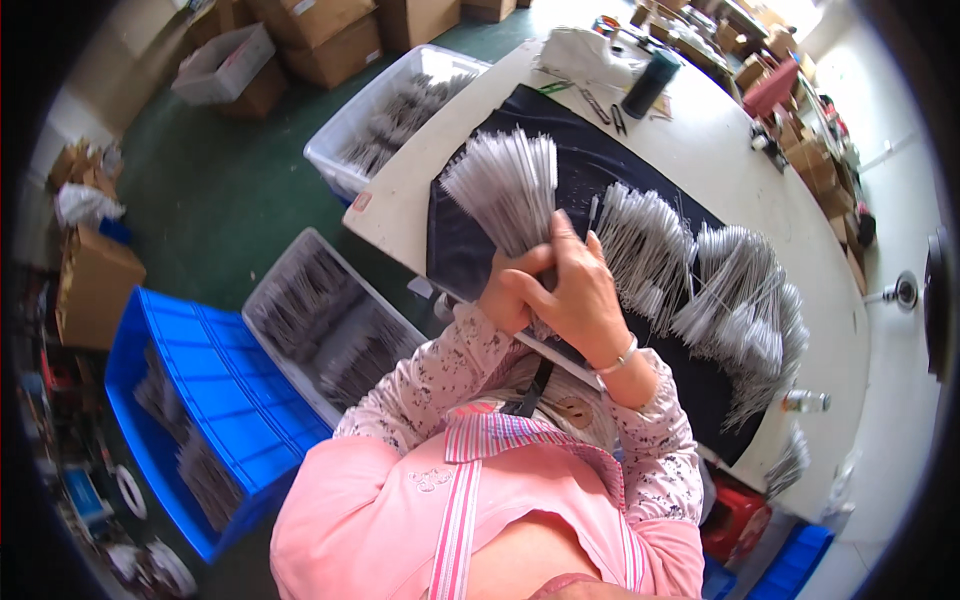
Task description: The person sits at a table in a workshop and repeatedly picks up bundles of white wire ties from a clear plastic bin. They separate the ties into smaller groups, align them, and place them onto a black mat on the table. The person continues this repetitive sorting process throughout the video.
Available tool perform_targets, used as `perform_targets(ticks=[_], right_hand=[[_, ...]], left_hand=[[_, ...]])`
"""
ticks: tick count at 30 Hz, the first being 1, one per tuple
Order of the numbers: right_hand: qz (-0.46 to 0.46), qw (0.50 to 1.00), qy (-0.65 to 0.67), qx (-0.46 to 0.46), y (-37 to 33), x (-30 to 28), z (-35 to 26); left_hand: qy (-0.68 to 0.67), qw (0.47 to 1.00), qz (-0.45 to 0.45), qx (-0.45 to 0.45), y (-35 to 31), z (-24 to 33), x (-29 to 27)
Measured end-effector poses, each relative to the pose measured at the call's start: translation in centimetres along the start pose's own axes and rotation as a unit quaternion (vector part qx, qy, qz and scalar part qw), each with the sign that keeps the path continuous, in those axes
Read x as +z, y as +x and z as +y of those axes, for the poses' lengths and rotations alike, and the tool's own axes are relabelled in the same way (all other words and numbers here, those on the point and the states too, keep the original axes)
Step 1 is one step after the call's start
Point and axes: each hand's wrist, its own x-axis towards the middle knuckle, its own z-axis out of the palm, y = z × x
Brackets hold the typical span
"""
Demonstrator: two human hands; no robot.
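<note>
In front of my chest, over the table's near edge, I hold upright a thick bundle of thin wire brushes with pale bristles fanned out at the top. My left hand is wrapped round its lower part. From the other side my right hand closes on the bundle, its fingers along the wires. The bundle's lower ends are hidden behind my hands. On the dark cloth to the right lie a pile of similar wire brushes and a larger pile of brushes.
A white table carries a dark cylinder, small snips, white cloth and a clear glass. At left stand a clear bin, a grey crate and a blue crate, holding brushes. Cardboard boxes stand behind.
</note>
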Motion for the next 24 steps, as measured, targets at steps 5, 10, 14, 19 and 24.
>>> perform_targets(ticks=[5, 10, 14, 19, 24], right_hand=[[0.097, 0.976, -0.101, -0.165, -0.4, -2.0, -3.8], [0.148, 0.958, -0.119, -0.215, 4.1, -2.1, -5.1], [0.008, 0.986, -0.09, -0.144, 7.3, -0.1, -5.2], [-0.034, 0.991, -0.089, -0.097, 10.0, 2.6, -3.8], [-0.065, 0.986, -0.12, -0.096, 12.9, 3.5, -3.2]], left_hand=[[-0.42, 0.898, -0.053, -0.117, 2.6, 1.7, 1.2], [-0.636, 0.75, 0.022, -0.183, 3.5, 5.4, 4.6], [-0.613, 0.764, 0.169, -0.107, 4.4, 3.8, 2.8], [-0.661, 0.726, 0.165, -0.095, 4.8, 3.0, 0.3], [-0.585, 0.785, 0.187, -0.079, 6.8, 0.8, -2.0]])
